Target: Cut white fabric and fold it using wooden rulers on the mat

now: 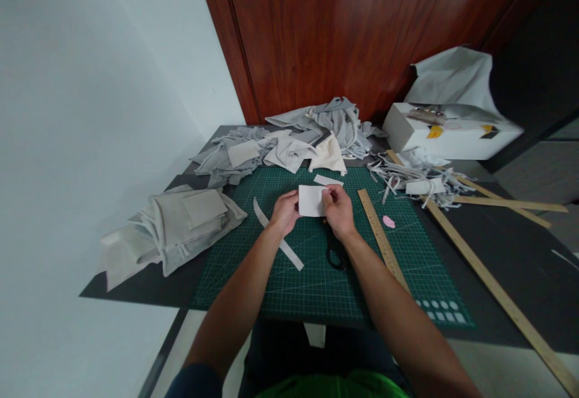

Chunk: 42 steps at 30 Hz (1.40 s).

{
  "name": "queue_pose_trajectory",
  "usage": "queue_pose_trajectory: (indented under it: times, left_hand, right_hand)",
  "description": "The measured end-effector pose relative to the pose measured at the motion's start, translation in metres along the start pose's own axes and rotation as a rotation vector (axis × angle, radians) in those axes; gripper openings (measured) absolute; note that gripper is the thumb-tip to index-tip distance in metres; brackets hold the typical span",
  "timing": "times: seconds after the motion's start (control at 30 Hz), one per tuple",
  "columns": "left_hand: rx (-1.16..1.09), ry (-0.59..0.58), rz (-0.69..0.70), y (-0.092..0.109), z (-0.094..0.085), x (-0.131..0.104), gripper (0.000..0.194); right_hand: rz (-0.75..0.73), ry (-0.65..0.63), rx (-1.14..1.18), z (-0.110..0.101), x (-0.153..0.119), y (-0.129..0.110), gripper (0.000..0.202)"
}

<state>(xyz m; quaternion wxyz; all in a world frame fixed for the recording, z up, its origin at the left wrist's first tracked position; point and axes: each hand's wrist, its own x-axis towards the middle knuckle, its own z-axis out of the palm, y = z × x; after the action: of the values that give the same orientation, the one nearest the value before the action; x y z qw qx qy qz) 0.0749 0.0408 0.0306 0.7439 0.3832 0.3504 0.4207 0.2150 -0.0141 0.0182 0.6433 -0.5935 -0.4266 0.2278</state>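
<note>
A small white rectangular piece (311, 201), fabric or card, is held up between both hands over the green cutting mat (312, 298). My left hand (286, 212) grips its left edge, and my right hand (338, 210) pinches its right side with the thumb on top. Black-handled scissors (335, 258) lie beneath my right wrist, their blades mostly hidden. A narrow white strip (292, 254) runs under my left forearm. Just beyond the held piece lies another short white strip (328, 180).
Grey fabric scraps (337, 120) heap at the back; folded cloth (181, 223) is stacked left. A wooden ruler (382, 235) and pink scrap (388, 222) lie right. Farther right are tangled strips (420, 181), long wooden sticks (479, 265) and a white box (452, 135).
</note>
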Motion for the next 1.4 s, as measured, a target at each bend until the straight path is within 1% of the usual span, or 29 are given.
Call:
queue_pose_trajectory:
  times: [0.1,0.2,0.33,0.47,0.53,0.63,0.7,0.77,0.83,0.9,0.97,1.1,1.2,1.3,1.4]
  left_hand:
    - [-0.009,-0.029,-0.007,0.002,0.001,-0.002,0.021]
    - [-0.012,-0.034,-0.017,0.003,0.001,-0.003,0.022]
    - [-0.013,-0.039,-0.029,0.003,0.002,-0.004,0.035]
    - [0.078,-0.042,0.045,0.000,0.001,-0.003,0.045]
    - [0.103,-0.039,0.087,-0.002,0.001,-0.003,0.048]
    - [0.100,-0.028,0.150,-0.001,-0.001,-0.003,0.045]
    - [0.101,-0.020,0.179,0.000,-0.001,-0.003,0.043]
    - [0.103,-0.014,0.188,0.001,-0.002,-0.002,0.042]
    - [0.107,-0.009,0.188,0.000,-0.002,-0.002,0.041]
    - [0.117,-0.004,0.188,-0.002,-0.003,-0.001,0.041]
    - [0.138,-0.001,0.188,-0.003,-0.003,0.000,0.042]
    - [0.220,0.030,0.189,-0.004,0.000,-0.002,0.040]
    - [0.269,0.041,0.153,-0.002,0.002,-0.006,0.033]
    - [0.282,0.013,0.115,-0.001,0.005,-0.009,0.028]
    - [0.280,0.007,0.139,-0.001,0.005,-0.009,0.027]
  right_hand:
    - [-0.031,0.049,-0.046,0.000,0.002,0.006,0.031]
    - [-0.059,0.086,-0.079,0.000,0.001,0.010,0.030]
    - [-0.079,0.108,-0.122,0.001,0.000,0.011,0.027]
    - [-0.073,0.106,-0.133,0.000,0.001,0.014,0.026]
    - [-0.072,0.132,-0.132,0.000,0.001,0.017,0.027]
    - [-0.049,0.177,-0.129,0.000,0.002,0.020,0.041]
    - [-0.011,0.130,-0.097,0.001,0.001,0.021,0.048]
    - [0.021,0.042,-0.042,0.003,0.000,0.019,0.048]
    - [0.029,-0.008,0.011,0.005,-0.001,0.016,0.044]
    - [0.031,0.001,0.047,0.006,-0.001,0.014,0.040]
    - [0.055,0.037,0.081,0.006,-0.001,0.012,0.037]
    - [0.079,0.068,0.120,0.004,-0.001,0.012,0.036]
    - [0.070,0.073,0.092,0.003,-0.001,0.012,0.036]
    - [0.083,0.074,0.043,0.002,-0.002,0.011,0.039]
    - [0.093,0.060,0.020,0.001,-0.004,0.008,0.043]
